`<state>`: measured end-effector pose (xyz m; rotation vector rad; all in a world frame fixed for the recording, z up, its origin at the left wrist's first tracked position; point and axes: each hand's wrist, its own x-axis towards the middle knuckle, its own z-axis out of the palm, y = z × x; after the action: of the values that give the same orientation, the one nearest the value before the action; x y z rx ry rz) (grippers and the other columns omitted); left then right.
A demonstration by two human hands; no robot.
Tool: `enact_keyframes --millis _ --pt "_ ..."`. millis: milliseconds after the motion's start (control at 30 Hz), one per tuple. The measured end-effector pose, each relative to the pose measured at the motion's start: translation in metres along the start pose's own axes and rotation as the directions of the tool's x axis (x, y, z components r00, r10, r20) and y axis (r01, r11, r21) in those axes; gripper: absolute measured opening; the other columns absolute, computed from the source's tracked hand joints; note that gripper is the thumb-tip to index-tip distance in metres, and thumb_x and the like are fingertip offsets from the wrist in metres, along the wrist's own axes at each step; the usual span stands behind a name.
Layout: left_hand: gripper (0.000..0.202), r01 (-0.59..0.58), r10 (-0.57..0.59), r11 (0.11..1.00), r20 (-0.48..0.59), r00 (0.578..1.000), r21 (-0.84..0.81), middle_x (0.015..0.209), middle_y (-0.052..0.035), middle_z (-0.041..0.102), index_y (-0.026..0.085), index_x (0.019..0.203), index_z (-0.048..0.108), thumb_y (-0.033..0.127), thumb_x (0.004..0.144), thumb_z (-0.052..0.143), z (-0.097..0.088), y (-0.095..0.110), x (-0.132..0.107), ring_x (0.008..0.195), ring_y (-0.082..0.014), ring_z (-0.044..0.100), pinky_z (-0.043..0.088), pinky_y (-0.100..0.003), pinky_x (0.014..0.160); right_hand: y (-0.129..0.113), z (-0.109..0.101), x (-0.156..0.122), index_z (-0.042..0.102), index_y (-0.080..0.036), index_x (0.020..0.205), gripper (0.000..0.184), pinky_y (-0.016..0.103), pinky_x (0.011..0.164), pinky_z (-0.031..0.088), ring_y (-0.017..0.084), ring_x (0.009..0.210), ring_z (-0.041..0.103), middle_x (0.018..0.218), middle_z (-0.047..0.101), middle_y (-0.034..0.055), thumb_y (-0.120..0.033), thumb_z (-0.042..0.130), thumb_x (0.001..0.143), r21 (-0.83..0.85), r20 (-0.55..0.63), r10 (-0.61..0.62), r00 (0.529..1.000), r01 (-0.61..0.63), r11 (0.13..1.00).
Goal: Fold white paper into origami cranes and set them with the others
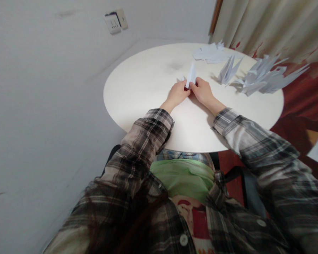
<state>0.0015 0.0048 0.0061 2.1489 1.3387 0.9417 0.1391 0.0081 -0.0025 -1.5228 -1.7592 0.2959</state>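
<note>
Between my two hands stands a narrow folded piece of white paper [191,74], its pointed end up and away from me. My left hand [178,93] pinches its lower left edge. My right hand [202,91] grips its lower right side with thumb and fingers. Both hands rest low over the white round table [137,91]. A small white paper bit shows just beyond my left fingers, partly hidden. To the right of my right hand stands a folded paper shape [229,70] with tall points.
A cluster of folded paper pieces [267,76] stands at the table's right edge. Flat paper sheets [212,52] lie at the back. The wall with a socket [113,24] is on the left, a curtain [257,24] at the back right. A chair armrest [247,187] is below right.
</note>
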Motion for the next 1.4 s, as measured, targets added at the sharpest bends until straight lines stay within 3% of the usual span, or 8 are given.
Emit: enact_keyframes --millis 367,800,1067,1400 --pt "0.025 0.009 -0.009 1.000 -0.012 1.000 -0.004 0.109 -0.0100 0.074 0.017 0.106 0.070 0.012 0.085 0.058 0.003 -0.002 0.003 0.121 -0.0269 0.063 0.047 -0.040 0.107 -0.003 -0.005 -0.002 0.059 -0.023 0.086 0.033 0.049 0.092 0.048 0.031 0.100 0.062 0.084 0.066 0.0093 -0.051 0.047 0.096 0.021 -0.020 -0.075 0.997 0.075 0.997" --pt "0.024 0.001 -0.001 1.000 -0.013 1.000 -0.005 0.107 -0.0085 0.075 0.020 0.105 0.070 0.014 0.084 0.059 0.002 0.000 0.000 0.120 -0.0268 0.064 0.049 -0.041 0.106 -0.012 -0.008 -0.006 0.057 -0.023 0.082 0.024 0.051 0.096 0.044 0.032 0.103 0.062 0.091 0.066 0.0107 -0.040 0.048 0.097 -0.023 0.017 0.022 1.000 -0.022 0.999" --pt "0.028 -0.001 0.000 1.000 -0.006 1.000 -0.022 0.108 -0.0087 0.076 0.019 0.108 0.070 0.012 0.084 0.058 0.001 0.000 0.000 0.123 -0.0264 0.062 0.047 -0.040 0.107 0.000 -0.002 -0.002 0.057 -0.024 0.085 0.028 0.049 0.093 0.048 0.030 0.102 0.062 0.087 0.066 0.0092 -0.046 0.046 0.096 0.028 -0.018 -0.059 0.998 0.060 0.998" --pt "0.028 0.000 0.000 1.000 -0.001 1.000 -0.005 0.111 -0.0088 0.075 0.019 0.111 0.070 0.015 0.085 0.058 0.001 0.001 -0.001 0.122 -0.0263 0.063 0.048 -0.041 0.107 -0.004 -0.004 -0.003 0.058 -0.024 0.085 0.032 0.049 0.093 0.047 0.031 0.101 0.061 0.088 0.068 0.0100 -0.052 0.046 0.096 0.017 -0.026 -0.060 0.998 0.060 0.998"
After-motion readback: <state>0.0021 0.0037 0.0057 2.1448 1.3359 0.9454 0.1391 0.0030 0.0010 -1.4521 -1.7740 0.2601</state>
